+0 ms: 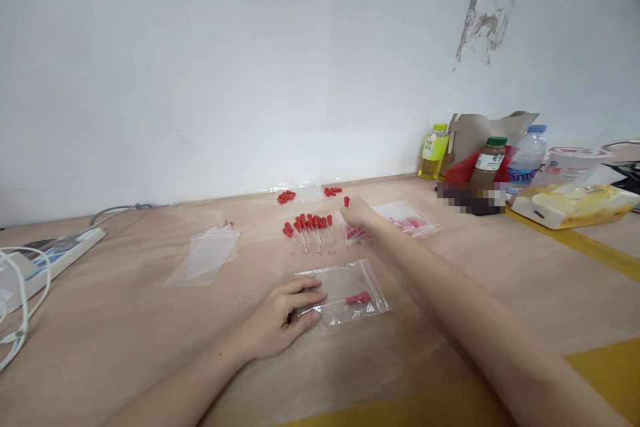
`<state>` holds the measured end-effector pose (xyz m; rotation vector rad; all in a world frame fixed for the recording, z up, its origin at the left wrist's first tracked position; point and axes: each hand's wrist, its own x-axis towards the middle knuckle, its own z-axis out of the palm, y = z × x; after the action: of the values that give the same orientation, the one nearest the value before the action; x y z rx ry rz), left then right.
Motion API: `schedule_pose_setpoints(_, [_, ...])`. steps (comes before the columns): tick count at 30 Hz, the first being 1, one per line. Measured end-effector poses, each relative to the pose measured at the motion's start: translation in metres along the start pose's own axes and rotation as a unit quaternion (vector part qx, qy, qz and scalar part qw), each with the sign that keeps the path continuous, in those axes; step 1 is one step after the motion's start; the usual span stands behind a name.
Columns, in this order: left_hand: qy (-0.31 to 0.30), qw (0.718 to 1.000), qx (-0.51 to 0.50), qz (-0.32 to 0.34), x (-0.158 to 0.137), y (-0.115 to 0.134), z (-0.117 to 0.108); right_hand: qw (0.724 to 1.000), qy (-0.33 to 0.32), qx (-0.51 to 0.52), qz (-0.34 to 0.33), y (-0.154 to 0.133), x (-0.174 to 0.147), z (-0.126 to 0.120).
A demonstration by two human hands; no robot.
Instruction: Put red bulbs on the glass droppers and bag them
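Note:
My left hand [287, 317] rests with its fingers apart on the left end of a clear zip bag [335, 277]. Inside that bag lies a dropper with a red rubber bulb [358, 298]. Farther out, my right hand [357, 211] is closed on a dropper [346, 201]. Only its red bulb shows above the fingers; the rest is hidden. Just left of this hand lies a group of droppers [315, 223], red bulbs away from me and thin clear tubes toward me. A pile of bagged droppers [407, 223] lies beyond my right forearm.
Flat clear bags [213, 253] lie at left. Small groups of red bulbs [287, 197] lie near the wall. A power strip [65, 257] with cables is at far left. Bottles [433, 152], a grey bag [490, 125] and a tissue pack [570, 203] stand at right.

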<state>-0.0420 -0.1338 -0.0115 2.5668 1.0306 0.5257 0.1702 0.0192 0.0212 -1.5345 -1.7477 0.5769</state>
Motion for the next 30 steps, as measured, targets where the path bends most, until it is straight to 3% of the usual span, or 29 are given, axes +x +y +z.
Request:
schedule_pose_setpoints(2, [-0.002, 1.000, 0.001, -0.002, 0.000, -0.001, 0.001, 0.999, 0.022, 0.023, -0.003, 0.017, -0.018, -0.023])
schedule_pose_setpoints(4, [-0.002, 1.000, 0.005, -0.002, 0.000, -0.002, 0.001, 0.989, 0.053, 0.136, -0.032, 0.038, -0.040, -0.041])
schedule_pose_setpoints(7, [0.004, 1.000, 0.012, 0.003, 0.000, -0.003, 0.002, 0.966, 0.047, 0.253, -0.023, 0.063, -0.075, -0.053])
schedule_pose_setpoints(13, [0.004, 1.000, 0.022, 0.012, 0.001, -0.003, 0.002, 0.928, 0.097, 0.358, 0.021, 0.075, -0.108, -0.041])
schedule_pose_setpoints(20, [-0.008, 0.999, 0.033, 0.013, 0.001, -0.003, 0.000, 0.887, 0.083, 0.443, 0.098, 0.059, -0.117, -0.023])
schedule_pose_setpoints(22, [-0.007, 0.999, 0.034, 0.017, 0.001, -0.003, 0.001, 0.882, 0.049, 0.451, 0.129, 0.056, -0.122, -0.026])
schedule_pose_setpoints(25, [-0.007, 0.999, 0.032, 0.016, 0.001, -0.002, 0.001, 0.892, -0.069, 0.420, 0.151, 0.057, -0.128, -0.035])
schedule_pose_setpoints(28, [-0.007, 0.999, 0.033, 0.005, 0.001, 0.000, 0.000, 0.920, -0.175, 0.333, 0.109, 0.060, -0.129, -0.044])
schedule_pose_setpoints(30, [-0.005, 0.999, 0.033, -0.003, 0.001, 0.001, -0.001, 0.940, -0.211, 0.265, 0.042, 0.060, -0.129, -0.044])
